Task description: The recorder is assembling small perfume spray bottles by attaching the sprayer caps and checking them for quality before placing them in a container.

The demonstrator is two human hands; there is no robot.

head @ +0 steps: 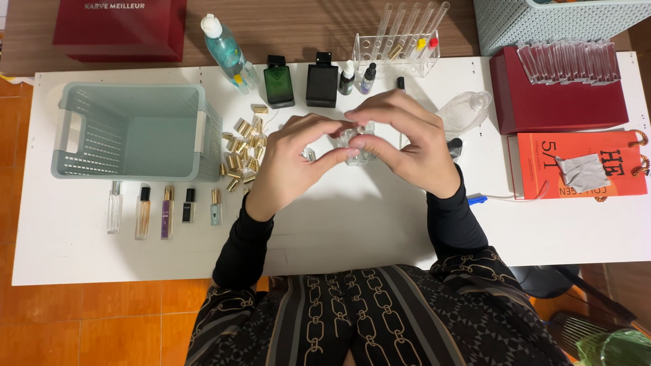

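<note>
Centrally, small clear glass bottle (352, 146) gripped by both hands, left hand (296, 160) and right hand (405, 139), fingers curled shut, above white desk (352, 224); gold caps (243, 150) heaped nearby.

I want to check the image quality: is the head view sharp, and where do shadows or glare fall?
Head view: mostly sharp and evenly lit; soft shadows fall on the white table below the left hand and right hand; the small clear bottle between them is hard to read; no strong glare.
</note>
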